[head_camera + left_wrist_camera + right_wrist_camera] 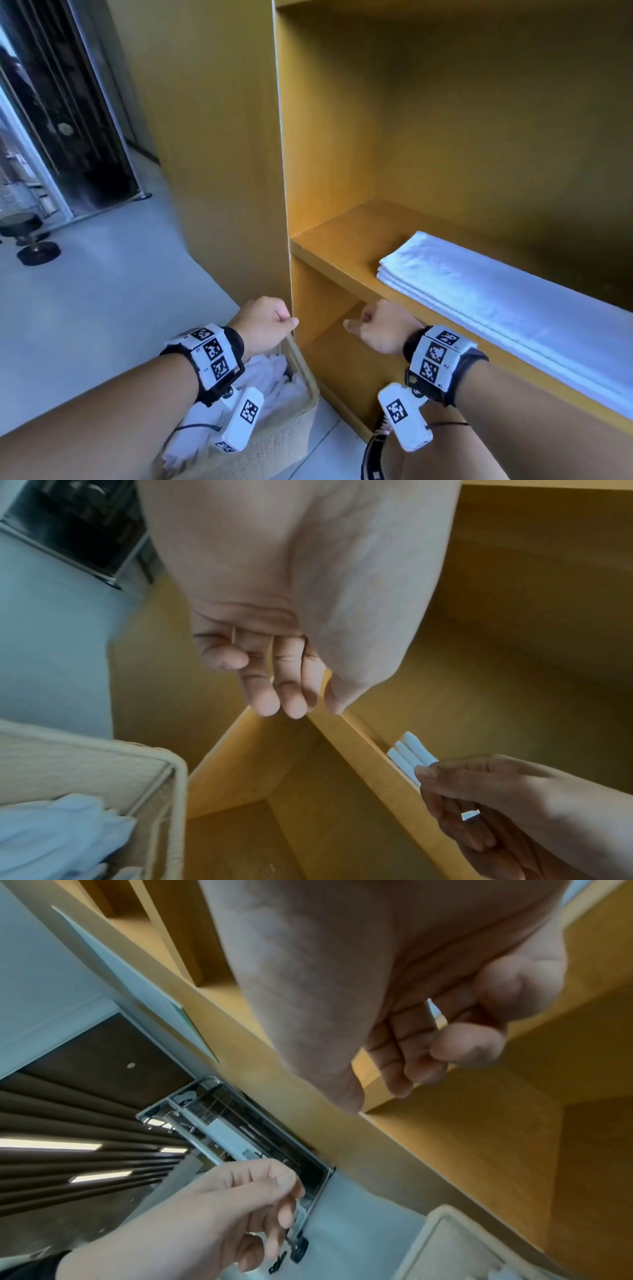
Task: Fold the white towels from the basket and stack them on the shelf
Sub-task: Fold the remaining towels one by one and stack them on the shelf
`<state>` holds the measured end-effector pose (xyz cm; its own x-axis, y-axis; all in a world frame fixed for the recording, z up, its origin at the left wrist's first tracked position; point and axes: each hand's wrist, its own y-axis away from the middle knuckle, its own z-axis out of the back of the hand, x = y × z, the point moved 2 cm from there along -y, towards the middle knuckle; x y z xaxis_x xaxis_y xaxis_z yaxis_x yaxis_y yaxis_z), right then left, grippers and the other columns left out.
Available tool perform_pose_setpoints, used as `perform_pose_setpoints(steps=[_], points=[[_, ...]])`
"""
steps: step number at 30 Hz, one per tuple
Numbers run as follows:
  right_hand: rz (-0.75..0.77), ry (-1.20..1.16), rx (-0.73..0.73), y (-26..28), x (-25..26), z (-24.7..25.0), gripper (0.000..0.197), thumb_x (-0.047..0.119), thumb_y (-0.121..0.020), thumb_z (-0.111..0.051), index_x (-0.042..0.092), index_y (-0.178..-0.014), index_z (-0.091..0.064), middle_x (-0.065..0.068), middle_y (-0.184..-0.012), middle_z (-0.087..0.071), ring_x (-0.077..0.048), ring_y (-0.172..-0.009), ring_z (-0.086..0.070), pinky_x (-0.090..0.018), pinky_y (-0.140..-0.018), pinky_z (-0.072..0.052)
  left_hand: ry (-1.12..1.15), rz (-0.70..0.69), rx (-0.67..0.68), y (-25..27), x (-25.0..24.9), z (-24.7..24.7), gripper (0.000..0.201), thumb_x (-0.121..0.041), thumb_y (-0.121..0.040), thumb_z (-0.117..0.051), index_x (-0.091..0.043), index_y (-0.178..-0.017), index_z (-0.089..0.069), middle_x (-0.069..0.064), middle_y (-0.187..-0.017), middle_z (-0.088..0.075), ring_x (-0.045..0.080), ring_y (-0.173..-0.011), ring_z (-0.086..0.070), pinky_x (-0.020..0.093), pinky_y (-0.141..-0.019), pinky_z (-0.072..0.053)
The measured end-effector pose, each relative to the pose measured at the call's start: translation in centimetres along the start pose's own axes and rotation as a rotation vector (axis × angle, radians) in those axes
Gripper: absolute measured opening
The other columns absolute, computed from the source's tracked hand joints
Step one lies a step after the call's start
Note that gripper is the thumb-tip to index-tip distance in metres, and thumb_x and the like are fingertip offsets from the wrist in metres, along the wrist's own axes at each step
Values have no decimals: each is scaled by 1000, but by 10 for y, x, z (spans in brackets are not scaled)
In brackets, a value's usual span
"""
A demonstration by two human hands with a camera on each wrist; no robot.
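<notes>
Both hands held nothing: the left hand point(265, 320) hung loosely curled above the basket point(301, 416), the right hand point(383, 329) loosely curled below the shelf point(342, 253). Folded towels point(479, 291) lay stacked there; crumpled towels point(270, 380) remained in the basket, so more folding looked due.

Left hand point(265, 320), right hand point(383, 327) loosely curled

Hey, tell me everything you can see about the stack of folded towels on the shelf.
The folded towels are white, soft-looking cloth, laid flat in a neat low stack on the yellow wooden shelf. About three layered folds show at the near end. The stack runs long along the board, close to its front edge, and passes out of the picture at the right. Neither hand touches it; the right hand hangs just below and in front.
</notes>
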<state>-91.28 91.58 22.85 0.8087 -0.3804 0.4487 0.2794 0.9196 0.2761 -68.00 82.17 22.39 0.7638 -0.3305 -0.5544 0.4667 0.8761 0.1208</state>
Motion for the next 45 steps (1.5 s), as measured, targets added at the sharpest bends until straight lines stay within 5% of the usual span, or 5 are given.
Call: perform_pose_setpoints(steps=[6,21,26,37,45], points=[[24,10,84,-26,49,-50,46,61,-97,-62,16,-103,-66,-5,-103,-71,-28,-102,-70,-35,-90,-58,23,117,-8,5,78,5,24,-33,-97,-64,-16,-80,-69,-3,-84,-70,14,-79,-64,25,-59,-39],[109,181,401,-144,77,-223,41,46,-104,-56,27,-72,-39,6,-69,-39,-22,-85,-49,-23,-55,-29,47,459,251,-28,250,-87,34,-43,-99,-61,-16,-81,-71,2,-86,-75,20,-86,-71,31,-74,-54],[119,293,550,-192,80,-293,46,43,-105,-56,7,-133,-57,-9,-120,-62,-29,-120,-60,-29,-84,-39,68,571,373,-46,296,-125,44,-42,-97,-65,-1,-106,-77,9,-87,-79,21,-69,-68,26,-61,-53],[-86,177,557,-234,68,-369,66,37,-89,-72,24,-147,-43,-13,-137,-60,-33,-122,-62,-36,-98,-53,243,687,493,-63,324,-181,40,-36,-94,-76,-20,-123,-53,2,-107,-61,26,-94,-75,26,-50,-55],[-19,318,580,-235,87,-372,44,31,-105,-60,16,-146,-57,-9,-151,-55,-29,-138,-53,-36,-114,-45,94,568,485,-65,328,-196,35,-26,-89,-82,-20,-122,-71,6,-130,-66,27,-116,-67,27,-82,-55]])
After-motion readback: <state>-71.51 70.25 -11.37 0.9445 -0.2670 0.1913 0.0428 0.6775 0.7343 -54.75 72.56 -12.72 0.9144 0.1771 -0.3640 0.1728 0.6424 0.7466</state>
